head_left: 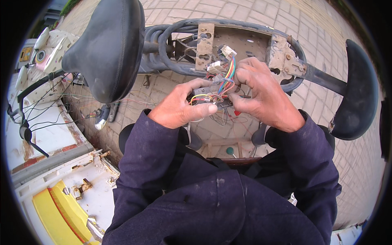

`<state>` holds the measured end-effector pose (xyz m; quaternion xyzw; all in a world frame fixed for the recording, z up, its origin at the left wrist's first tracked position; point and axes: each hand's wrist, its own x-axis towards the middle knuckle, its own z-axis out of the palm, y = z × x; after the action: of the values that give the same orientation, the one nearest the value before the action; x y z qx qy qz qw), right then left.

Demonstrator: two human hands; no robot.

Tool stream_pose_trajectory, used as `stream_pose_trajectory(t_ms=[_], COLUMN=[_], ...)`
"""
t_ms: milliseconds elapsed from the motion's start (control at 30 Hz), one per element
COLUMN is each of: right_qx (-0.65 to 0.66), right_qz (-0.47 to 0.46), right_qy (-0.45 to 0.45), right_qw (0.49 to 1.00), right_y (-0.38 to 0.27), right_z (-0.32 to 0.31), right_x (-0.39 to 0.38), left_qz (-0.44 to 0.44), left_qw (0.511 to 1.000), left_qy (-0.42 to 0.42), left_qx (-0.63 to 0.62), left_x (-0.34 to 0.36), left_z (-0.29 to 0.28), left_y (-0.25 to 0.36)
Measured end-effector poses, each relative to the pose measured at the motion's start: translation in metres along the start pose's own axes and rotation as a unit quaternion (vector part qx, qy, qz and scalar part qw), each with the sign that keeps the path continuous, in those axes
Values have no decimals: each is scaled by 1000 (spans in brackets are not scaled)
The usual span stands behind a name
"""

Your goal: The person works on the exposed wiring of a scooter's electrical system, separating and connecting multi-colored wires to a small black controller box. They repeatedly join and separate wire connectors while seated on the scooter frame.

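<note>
Pale grey-beige rectangular paving (pixel 351 171) lies under everything. Across its far part stands a long dark tubular metal vehicle frame (pixel 241 21), dusty, with an open box of brown-grimed metal in its middle. A broad black leather-look saddle (pixel 110 49) rises at the frame's left end, and a curved black padded backrest (pixel 361 90) stands out past its right end on a flat dark bar.

The two bare hands meet just off the near long edge of the frame, below the open box. The left hand (pixel 173 106) is narrowed around a small grey box-shaped unit (pixel 201 90), thumb along the near side and fingers over the far side. The right hand (pixel 265 92) is closed in at the other side, fingers curled and thumb near them, against a multicoloured wire bundle (pixel 228 81); what its fingertips pinch is partly hidden.

The bundle is held above the paving between the hands: thin plastic-coated strands of red, yellow, green, blue and white, bowed upward in a tight curve, with yellow and red ones looping low beside the left thumb. At its upper end, over the near edge of the open box, sit off-white block-shaped plastic connectors (pixel 228 51), scuffed and slightly dirty.
</note>
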<state>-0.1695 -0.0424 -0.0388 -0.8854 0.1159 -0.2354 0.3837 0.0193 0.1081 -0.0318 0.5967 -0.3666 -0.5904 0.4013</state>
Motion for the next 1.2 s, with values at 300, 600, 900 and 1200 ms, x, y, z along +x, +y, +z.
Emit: stream_pose_trajectory(t_ms=[300,600,900,1200], right_qx=[-11,-60,-118,-114], right_qz=[29,-57,-83,-80], right_qy=[-63,-10,13,-15], right_qw=[998,997,989,990], right_y=[2,-1,-7,-5], right_z=[-11,-3,-1,-8], right_x=[2,5,6,3], left_qz=[-24,-20,-2,34], left_qw=[999,999,1000,999], left_qy=[6,11,-1,-18], left_qx=[40,29,25,15], left_x=[-2,-3,-1,4], left_z=[3,2,2,3], left_y=[10,8,3,-4])
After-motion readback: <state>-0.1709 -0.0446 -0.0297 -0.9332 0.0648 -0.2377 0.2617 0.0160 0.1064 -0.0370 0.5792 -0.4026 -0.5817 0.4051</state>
